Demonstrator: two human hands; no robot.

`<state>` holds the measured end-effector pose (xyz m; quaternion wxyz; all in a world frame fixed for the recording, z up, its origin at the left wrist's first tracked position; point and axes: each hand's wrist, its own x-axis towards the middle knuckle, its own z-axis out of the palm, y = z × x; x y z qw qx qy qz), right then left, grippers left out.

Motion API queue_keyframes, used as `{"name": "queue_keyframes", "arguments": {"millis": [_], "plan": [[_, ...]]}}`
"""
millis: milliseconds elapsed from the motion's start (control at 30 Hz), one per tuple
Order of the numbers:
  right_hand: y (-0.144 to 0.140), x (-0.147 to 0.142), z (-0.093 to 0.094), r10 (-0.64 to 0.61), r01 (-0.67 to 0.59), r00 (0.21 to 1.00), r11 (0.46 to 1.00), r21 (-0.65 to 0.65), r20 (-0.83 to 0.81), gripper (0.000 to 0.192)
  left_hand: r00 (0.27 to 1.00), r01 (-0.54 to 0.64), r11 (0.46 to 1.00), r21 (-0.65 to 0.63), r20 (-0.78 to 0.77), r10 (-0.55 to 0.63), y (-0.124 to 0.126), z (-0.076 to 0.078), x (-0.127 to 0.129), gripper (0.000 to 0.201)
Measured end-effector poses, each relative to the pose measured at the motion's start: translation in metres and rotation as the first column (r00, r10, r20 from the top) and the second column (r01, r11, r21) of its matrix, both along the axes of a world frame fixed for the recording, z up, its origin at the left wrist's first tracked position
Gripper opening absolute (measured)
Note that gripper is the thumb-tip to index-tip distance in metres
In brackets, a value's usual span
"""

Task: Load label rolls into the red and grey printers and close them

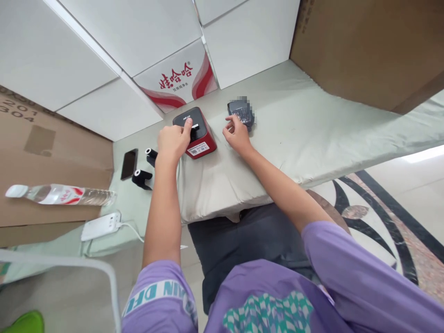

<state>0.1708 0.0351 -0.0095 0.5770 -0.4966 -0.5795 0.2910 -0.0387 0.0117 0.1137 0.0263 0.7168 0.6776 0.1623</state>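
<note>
A red box-shaped device with a black top (203, 148) stands on the cloth-covered surface, a white label on its near side. My left hand (173, 142) is closed at its left side, with the thumb over the black top; the other fingers are partly hidden. A small black piece (195, 134) shows beside the thumb. To the right lies a dark, rounded gadget (245, 121), partly blurred out by pixels. My right hand (237, 135) is at its near left edge, fingers bent and apart, holding nothing visible. Whether the fingertips touch the gadget I cannot tell.
Left of my left forearm are two black cylindrical pieces (141, 178), a phone (129, 164), a white power bank (100, 226) with a cable, and a water bottle (65, 194). Cardboard boxes (367, 51) flank both sides. White panels (249, 41) stand behind.
</note>
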Motion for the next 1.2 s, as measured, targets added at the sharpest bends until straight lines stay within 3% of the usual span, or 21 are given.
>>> {"name": "queue_keyframes", "arguments": {"millis": [133, 267, 367, 467, 533, 600, 733, 800, 900, 1000, 1100, 1200], "plan": [[-0.004, -0.003, 0.001, 0.022, -0.022, 1.000, 1.000, -0.017, -0.005, 0.028, 0.999, -0.020, 1.000, 0.003, -0.032, 0.020, -0.006, 0.003, 0.009, 0.080], [-0.004, -0.002, -0.001, 0.046, -0.047, 0.999, 0.999, -0.027, -0.009, 0.026, 0.999, 0.002, 1.000, -0.029, 0.043, -0.001, -0.018, -0.002, 0.014, 0.073], [-0.004, -0.001, -0.002, 0.062, -0.063, 0.998, 0.997, -0.035, -0.027, 0.026, 0.990, 0.014, 0.995, 0.104, 0.140, -0.029, -0.032, -0.023, 0.007, 0.064], [-0.004, -0.002, -0.002, 0.062, -0.066, 0.996, 0.996, -0.066, -0.058, 0.027, 0.956, -0.118, 0.965, 0.235, 0.291, 0.046, -0.045, -0.054, -0.007, 0.063], [-0.004, -0.003, -0.003, 0.067, -0.073, 0.995, 0.994, -0.080, -0.075, 0.027, 0.912, -0.206, 0.964, 0.171, 0.391, 0.125, -0.050, -0.074, -0.016, 0.065], [-0.005, -0.005, -0.002, 0.079, -0.085, 0.994, 0.993, -0.085, -0.073, 0.026, 0.886, -0.221, 0.971, 0.095, 0.436, 0.159, -0.054, -0.087, -0.022, 0.063], [-0.010, -0.004, 0.004, 0.104, -0.105, 0.994, 0.994, -0.024, -0.023, 0.021, 0.912, -0.156, 0.983, 0.102, 0.396, 0.103, -0.062, -0.096, -0.018, 0.059], [-0.011, 0.004, 0.010, 0.048, -0.049, 0.999, 0.997, 0.059, 0.014, 0.018, 0.923, -0.183, 0.972, 0.145, 0.366, 0.119, -0.068, -0.096, -0.013, 0.061], [-0.009, 0.021, 0.017, -0.173, 0.155, 0.978, 0.977, 0.150, 0.118, 0.022, 0.918, -0.288, 0.924, 0.250, 0.346, 0.193, -0.077, -0.097, -0.007, 0.061], [0.003, 0.032, 0.015, -0.359, 0.352, 0.890, 0.933, 0.077, 0.282, 0.056, 0.918, -0.321, 0.884, 0.339, 0.342, 0.202, -0.082, -0.100, -0.002, 0.053], [0.018, 0.033, 0.006, -0.408, 0.457, 0.827, 0.889, -0.039, 0.388, 0.093, 0.935, -0.242, 0.896, 0.371, 0.337, 0.113, -0.081, -0.106, 0.005, 0.039], [0.025, 0.031, 0.003, -0.393, 0.458, 0.834, 0.884, -0.090, 0.387, 0.097, 0.944, -0.054, 0.934, 0.353, 0.323, -0.067, -0.077, -0.111, 0.011, 0.031]]}}
